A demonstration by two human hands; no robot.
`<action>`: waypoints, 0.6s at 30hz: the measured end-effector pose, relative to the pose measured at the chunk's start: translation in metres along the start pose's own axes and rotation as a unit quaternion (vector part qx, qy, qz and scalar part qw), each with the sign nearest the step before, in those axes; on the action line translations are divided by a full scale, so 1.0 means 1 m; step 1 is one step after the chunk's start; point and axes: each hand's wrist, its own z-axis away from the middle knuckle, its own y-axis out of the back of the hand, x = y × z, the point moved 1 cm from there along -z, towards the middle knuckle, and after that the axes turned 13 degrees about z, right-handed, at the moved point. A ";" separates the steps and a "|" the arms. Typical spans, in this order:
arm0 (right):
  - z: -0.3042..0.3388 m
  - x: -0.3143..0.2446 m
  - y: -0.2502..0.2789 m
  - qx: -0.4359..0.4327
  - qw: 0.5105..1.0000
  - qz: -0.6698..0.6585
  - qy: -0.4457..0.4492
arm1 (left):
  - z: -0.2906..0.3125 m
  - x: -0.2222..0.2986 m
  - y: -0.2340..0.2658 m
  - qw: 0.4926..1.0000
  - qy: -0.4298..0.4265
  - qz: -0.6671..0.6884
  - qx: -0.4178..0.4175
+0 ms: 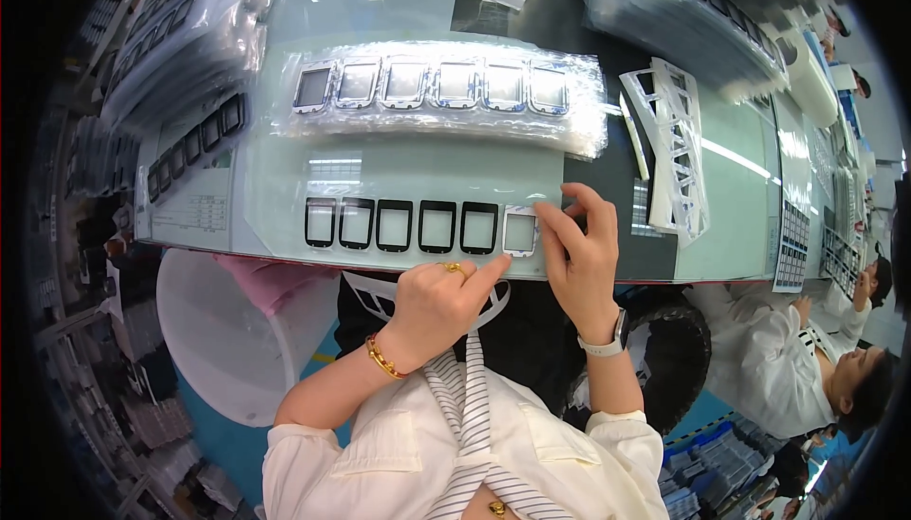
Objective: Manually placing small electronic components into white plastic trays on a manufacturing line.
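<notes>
You're bent over the glass-topped table (408, 167), and your 2 hands meet around the pale frame (520, 232), flat near the front edge, at the right end of a row beside 5 black frames (395, 226). Your left hand (441, 304) comes in low: forefinger stretched out to the frame's bottom edge, the other fingers folded under, and you can't tell whether they grip anything. Over on the right, your right hand (584, 252) is loosely spread, its thumb at the frame's upper right corner, its curled fingers standing apart from that thumb. Beyond the row there's a stack of clear film sheets (446, 129), 6 pale-edged frames showing on top. To its right you've got a slim white stick (634, 138) just beside white cut-out strips (676, 150).
</notes>
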 end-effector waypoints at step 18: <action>0.000 -0.003 0.024 -0.015 0.999 0.032 -0.007 | 0.005 -0.002 0.000 0.988 0.017 0.138 0.060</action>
